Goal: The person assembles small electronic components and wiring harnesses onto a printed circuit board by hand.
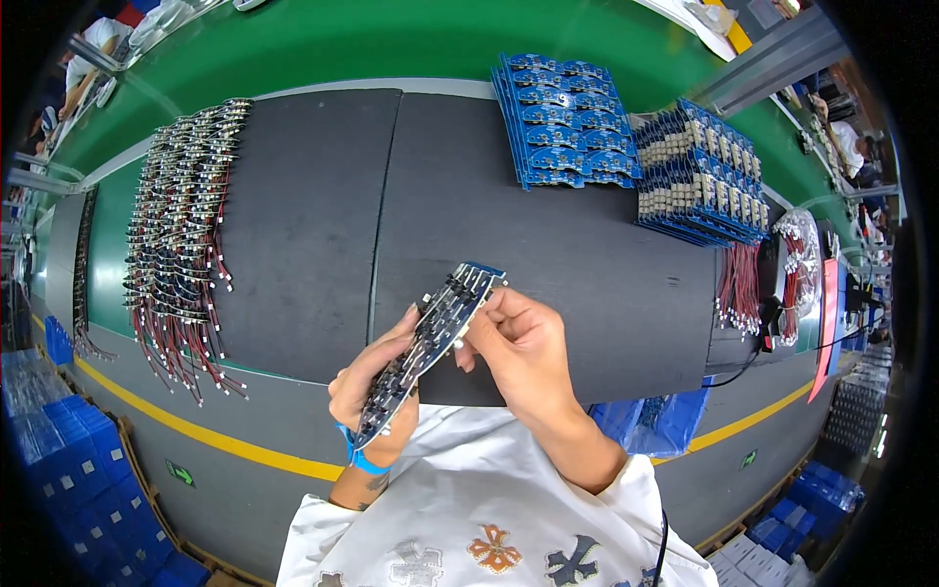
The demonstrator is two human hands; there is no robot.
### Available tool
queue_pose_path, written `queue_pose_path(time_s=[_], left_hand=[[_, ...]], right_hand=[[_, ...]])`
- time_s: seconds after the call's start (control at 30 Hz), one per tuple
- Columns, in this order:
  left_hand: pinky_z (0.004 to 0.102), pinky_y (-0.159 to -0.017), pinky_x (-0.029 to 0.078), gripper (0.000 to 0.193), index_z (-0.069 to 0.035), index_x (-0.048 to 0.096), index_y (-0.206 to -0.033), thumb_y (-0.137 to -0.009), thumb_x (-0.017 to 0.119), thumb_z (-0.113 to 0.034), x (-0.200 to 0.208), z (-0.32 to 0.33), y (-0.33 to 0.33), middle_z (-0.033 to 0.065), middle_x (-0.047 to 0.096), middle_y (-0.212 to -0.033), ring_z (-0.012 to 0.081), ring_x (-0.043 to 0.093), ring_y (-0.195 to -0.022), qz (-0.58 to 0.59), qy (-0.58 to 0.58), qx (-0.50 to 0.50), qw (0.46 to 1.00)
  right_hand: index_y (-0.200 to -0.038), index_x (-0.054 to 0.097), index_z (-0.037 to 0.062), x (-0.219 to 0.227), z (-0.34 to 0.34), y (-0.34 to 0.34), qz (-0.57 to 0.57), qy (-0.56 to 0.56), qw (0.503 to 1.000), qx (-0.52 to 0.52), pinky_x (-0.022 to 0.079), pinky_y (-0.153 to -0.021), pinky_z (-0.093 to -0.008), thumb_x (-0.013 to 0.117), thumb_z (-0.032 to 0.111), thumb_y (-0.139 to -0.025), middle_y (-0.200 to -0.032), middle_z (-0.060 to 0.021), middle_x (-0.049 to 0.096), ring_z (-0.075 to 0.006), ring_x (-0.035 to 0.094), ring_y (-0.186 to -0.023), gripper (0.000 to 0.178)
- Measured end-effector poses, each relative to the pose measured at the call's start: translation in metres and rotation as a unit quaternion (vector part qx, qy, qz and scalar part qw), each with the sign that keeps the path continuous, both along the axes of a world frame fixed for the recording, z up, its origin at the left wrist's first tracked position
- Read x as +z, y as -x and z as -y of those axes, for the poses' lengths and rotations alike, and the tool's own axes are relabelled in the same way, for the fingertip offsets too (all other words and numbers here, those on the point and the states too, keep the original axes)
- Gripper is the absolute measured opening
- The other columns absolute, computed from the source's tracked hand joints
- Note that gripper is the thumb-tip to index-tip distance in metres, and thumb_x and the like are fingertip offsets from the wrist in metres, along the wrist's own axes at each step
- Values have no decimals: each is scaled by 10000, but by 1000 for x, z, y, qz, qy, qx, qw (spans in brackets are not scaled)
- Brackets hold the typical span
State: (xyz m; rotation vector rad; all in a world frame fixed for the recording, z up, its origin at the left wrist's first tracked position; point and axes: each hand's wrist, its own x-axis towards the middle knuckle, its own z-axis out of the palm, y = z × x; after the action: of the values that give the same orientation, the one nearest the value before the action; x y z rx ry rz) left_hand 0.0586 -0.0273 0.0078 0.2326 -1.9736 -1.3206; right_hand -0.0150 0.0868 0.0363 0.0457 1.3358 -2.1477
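Note:
A long panel of circuit boards (430, 338), dark with rows of small parts, is held tilted over the near edge of the black mat. My left hand (377, 377) is closed around its lower left side, with a blue band at the wrist. At the upper right edge of the panel, my right hand (518, 342) is closed, thumb and fingers pinching the edge. Whether those fingertips also hold a small part or wire is hidden. Blue circuit board panels (567, 117) stand stacked at the far right of centre.
Boards with red and black wires (181, 225) lie in overlapping rows at the left. A stack of blue boards with white connectors (699, 181) stands at the right, beside a bundle of wires (740, 289). A blue bin (650, 423) sits below the table's near edge.

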Motion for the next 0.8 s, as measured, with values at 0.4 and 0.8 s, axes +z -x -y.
queue_pose_path(time_s=[0.4, 0.8], left_hand=[[269, -722, 495, 178, 44, 572, -874, -728, 670, 68, 2, 1, -6, 196, 654, -879, 192, 643, -806, 90, -90, 68, 989], [238, -659, 479, 188, 43, 587, -864, -715, 700, 31, 0, 0, -4, 112, 645, -803, 128, 608, -723, 27, -91, 20, 995]], right_hand=[[-920, 601, -18, -11, -4, -4, -179, -187, 964, -60, 440, -518, -184, 623, 93, -834, -712, -28, 607, -62, 559, -604, 142], [-904, 583, -25, 10, -4, -4, -40, -8, 999, 5, 435, -520, -192, 584, 96, -863, -707, -38, 589, -66, 532, -577, 128]])
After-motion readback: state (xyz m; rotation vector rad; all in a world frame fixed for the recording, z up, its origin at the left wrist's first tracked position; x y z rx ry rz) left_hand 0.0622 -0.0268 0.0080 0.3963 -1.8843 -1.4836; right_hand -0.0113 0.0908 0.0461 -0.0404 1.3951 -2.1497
